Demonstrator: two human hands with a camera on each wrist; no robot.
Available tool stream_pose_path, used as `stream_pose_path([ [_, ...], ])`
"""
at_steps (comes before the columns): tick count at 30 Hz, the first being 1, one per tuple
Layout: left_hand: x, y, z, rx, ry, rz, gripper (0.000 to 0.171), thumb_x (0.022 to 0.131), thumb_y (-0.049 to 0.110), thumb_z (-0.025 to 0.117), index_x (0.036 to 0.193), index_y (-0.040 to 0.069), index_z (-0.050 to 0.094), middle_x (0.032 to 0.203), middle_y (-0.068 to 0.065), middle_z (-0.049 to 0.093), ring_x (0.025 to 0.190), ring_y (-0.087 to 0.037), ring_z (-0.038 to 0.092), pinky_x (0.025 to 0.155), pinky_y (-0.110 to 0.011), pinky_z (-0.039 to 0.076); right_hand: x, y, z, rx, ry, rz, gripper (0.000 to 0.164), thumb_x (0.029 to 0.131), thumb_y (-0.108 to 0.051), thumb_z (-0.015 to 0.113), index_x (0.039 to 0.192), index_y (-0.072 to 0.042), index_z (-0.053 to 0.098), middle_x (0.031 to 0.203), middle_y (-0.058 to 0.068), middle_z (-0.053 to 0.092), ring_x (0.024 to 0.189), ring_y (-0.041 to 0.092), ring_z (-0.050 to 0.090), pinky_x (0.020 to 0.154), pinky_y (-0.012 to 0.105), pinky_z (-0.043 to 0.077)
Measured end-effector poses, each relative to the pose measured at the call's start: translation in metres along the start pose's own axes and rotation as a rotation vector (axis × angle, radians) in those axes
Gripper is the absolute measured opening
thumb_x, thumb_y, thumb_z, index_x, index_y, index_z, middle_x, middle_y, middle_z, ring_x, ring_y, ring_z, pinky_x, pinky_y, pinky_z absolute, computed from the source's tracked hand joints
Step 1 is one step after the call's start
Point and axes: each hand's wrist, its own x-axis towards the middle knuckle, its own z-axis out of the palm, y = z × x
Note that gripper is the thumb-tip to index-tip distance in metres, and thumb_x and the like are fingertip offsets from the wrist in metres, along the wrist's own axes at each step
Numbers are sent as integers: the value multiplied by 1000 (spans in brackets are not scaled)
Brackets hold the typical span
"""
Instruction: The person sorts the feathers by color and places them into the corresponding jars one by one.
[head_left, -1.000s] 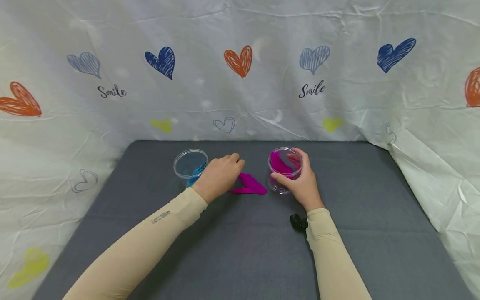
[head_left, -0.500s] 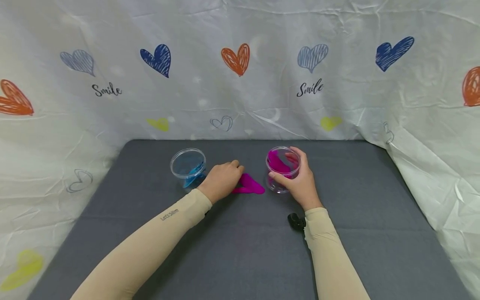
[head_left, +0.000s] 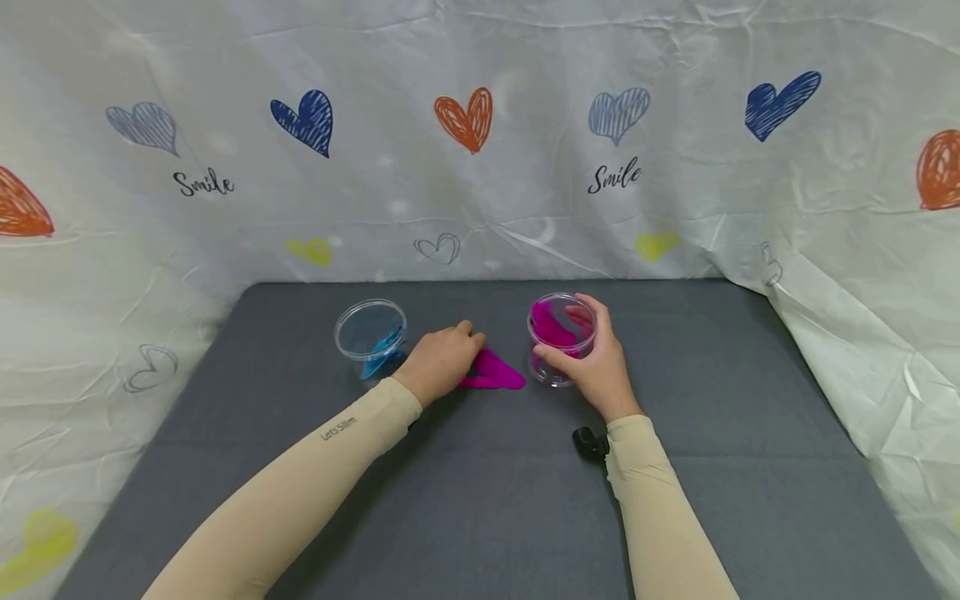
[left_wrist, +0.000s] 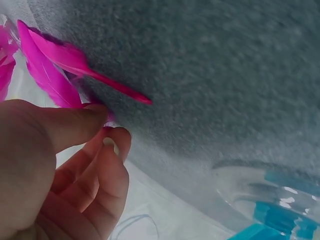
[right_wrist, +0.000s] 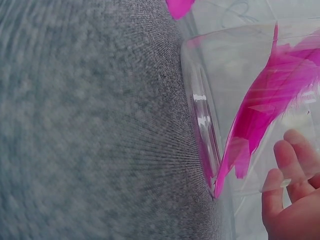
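Note:
In the head view, my left hand [head_left: 441,360] is over two magenta feathers [head_left: 497,372] on the grey cloth. The left wrist view shows its thumb and index finger pinching one feather [left_wrist: 50,75] near the quill end; a second feather [left_wrist: 75,60] lies beside it, its quill bare. My right hand [head_left: 600,367] grips a clear plastic cup [head_left: 552,379] around its side, the cup standing upright on the cloth. Inside that cup are magenta feathers [right_wrist: 260,105], leaning against the wall, with fingers showing through the plastic in the right wrist view.
Left of my left hand stands another clear cup [head_left: 371,327] with blue feathers [head_left: 382,358] in it. The grey table cloth [head_left: 480,500] ends at a white curtain [head_left: 525,167] printed with hearts. A black wrist device [head_left: 591,444] sits at my right cuff.
My left hand has shifted a little rightward, away from the cup of blue feathers and over the magenta ones. The right hand keeps its hold on its cup; the head view has turned slightly.

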Motion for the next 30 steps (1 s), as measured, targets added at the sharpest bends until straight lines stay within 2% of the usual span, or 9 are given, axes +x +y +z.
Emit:
stream_pose_path([
  [7,-5,-6,0,39,27,10,19,103,2,70,120,9,76,105,-13,68,92,-26,74,77,-43,68,1,-2,1,-2,-5,2,95,84,-42,94,160,-35,38,156,-5,57,149,16,52,121,51,51],
  [12,-11,-6,-6,87,61,35,16,105,2,68,117,8,75,103,-12,67,90,-26,72,73,-42,68,0,-2,1,2,-4,2,95,84,-42,94,160,-35,38,157,-3,57,150,17,51,123,51,49],
  [17,-16,-5,-22,121,118,52,13,104,1,70,114,8,74,101,-10,65,85,-24,69,69,-40,67,-1,-1,1,-7,-3,3,96,84,-42,94,161,-34,38,157,-1,57,151,19,51,122,53,49],
  [25,-25,-7,-54,131,258,88,17,99,-5,72,110,7,74,100,-9,65,80,-24,66,64,-35,64,-2,-2,1,-24,7,7,96,83,-43,94,160,-34,38,156,-5,58,150,17,52,123,51,50],
  [30,-27,-14,-64,104,314,92,18,99,-7,71,111,6,75,103,-10,68,83,-26,69,64,-37,63,-1,-1,2,-19,5,-1,96,83,-42,95,160,-33,38,156,-4,58,150,18,51,123,51,49],
])
